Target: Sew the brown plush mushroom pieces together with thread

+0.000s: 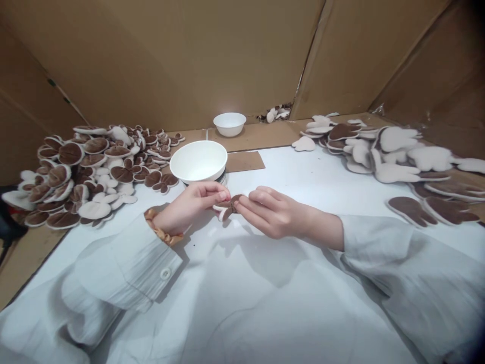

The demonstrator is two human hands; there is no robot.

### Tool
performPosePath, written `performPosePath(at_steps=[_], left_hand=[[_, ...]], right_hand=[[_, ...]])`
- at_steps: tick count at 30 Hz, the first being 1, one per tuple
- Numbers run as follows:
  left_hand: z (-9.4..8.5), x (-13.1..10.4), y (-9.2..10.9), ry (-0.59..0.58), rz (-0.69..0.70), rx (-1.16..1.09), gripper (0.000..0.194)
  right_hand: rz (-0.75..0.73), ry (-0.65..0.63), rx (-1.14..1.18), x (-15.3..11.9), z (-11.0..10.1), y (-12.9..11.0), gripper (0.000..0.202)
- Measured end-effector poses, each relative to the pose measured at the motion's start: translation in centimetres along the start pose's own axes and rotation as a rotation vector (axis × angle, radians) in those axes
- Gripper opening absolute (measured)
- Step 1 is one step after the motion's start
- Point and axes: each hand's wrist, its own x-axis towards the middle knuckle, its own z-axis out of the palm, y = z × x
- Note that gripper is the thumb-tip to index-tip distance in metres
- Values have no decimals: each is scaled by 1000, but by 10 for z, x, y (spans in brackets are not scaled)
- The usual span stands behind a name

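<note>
Between my two hands is a small brown-and-white plush fabric piece [226,213], held above the white table. My left hand [204,197] pinches its left side with thumb and forefinger. From the right, my right hand [273,210] has its fingers closed on the brown part, covering much of it. A large white bowl [199,159] stands just behind my left hand, its lower part hidden by that hand. Whether anything thin, such as a thread, is between the fingers cannot be made out.
A heap of brown-and-white plush pieces [96,151] lies on the left. Flatter plush cutouts [397,151] are piled on the right. At the back stand a smaller white bowl [229,125] and a cardboard wall [170,60]. A cardboard strip [245,162] lies beside the large bowl.
</note>
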Motion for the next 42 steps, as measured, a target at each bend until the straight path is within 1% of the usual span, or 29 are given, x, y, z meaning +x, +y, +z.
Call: performPosePath(at_steps=[3, 5, 7, 11, 15, 17, 19, 23, 25, 26, 28, 30, 31, 32, 34, 35, 36, 38, 40, 42], left_hand=[[3, 0, -8, -16, -72, -203, 7], [7, -1, -13, -1, -61, -265, 3], [11, -2, -17, 32, -14, -267, 6], [20, -5, -18, 147, 109, -139, 10], [29, -8, -16, 276, 243, 179, 15], [31, -9, -17, 314, 290, 305, 14], [31, -10, -18, 337, 326, 350, 15], [29, -9, -20, 379, 354, 311, 17], [27, -8, -21, 385, 360, 287, 17], [26, -7, -21, 384, 359, 279, 17], [25, -6, -21, 381, 362, 259, 18], [24, -6, -21, 363, 371, 233, 19], [24, -5, -22, 350, 378, 220, 19], [24, -5, -22, 337, 385, 213, 19], [24, -5, -23, 313, 393, 227, 18], [24, -5, -24, 307, 391, 251, 17], [24, -5, -24, 308, 382, 283, 17], [24, -5, -24, 321, 350, 359, 19], [24, -5, -24, 331, 323, 414, 21], [24, -5, -23, 317, 325, 428, 22]], right_hand=[[5, 76, -44, 2, -4, 2, 14], [35, 99, -50, 2, -4, 3, 13], [96, 97, -41, 1, -3, 2, 13], [229, 65, 10, -2, 4, -1, 12], [335, 48, 59, 0, 7, -3, 12], [367, 36, 37, 2, 6, -4, 12], [368, 41, 0, 5, 6, -7, 12], [383, 82, -6, 8, 6, -13, 8], [457, 85, 89, 9, 6, -14, 9], [527, 83, 165, 10, 6, -13, 10], [731, 82, 365, 12, 4, -11, 11], [973, 62, 638, 16, 1, -8, 11], [1076, 37, 805, 18, 0, -7, 14], [1147, -1, 984, 20, -1, -6, 18], [1209, -94, 1284, 24, -3, -5, 23], [1218, -133, 1368, 25, -4, -5, 23], [1227, -160, 1398, 26, -4, -5, 22], [1272, -192, 1348, 27, -6, -6, 20], [1322, -188, 1271, 28, -7, -6, 17], [1359, -167, 1253, 29, -8, -6, 15]])
